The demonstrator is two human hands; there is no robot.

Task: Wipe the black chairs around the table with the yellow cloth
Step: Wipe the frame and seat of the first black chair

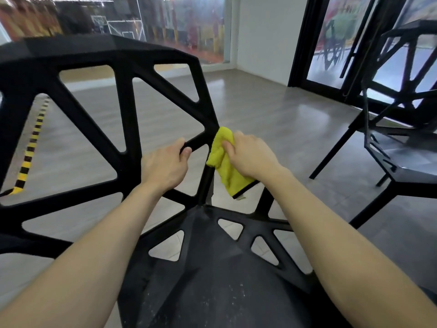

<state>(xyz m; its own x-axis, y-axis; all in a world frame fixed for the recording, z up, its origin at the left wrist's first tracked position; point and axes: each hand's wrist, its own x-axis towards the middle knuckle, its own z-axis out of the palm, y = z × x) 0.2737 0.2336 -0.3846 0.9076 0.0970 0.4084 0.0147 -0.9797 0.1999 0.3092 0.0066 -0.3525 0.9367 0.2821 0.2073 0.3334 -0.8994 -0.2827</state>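
Head camera: my left hand (165, 165) gripped a strut of the black openwork plastic chair (123, 119), while my right hand (250, 157) held the bunched yellow microfibre cloth (224, 166) against the backrest's upright edge strut, just beside the left hand.

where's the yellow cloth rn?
Head view, centre: yellow cloth is gripped in the right hand, against the near black chair backrest strut, beside the left hand.

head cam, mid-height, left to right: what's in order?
Yellow-black floor tape → near black chair's backrest → left hand gripping a strut → yellow cloth → right hand → second black chair.
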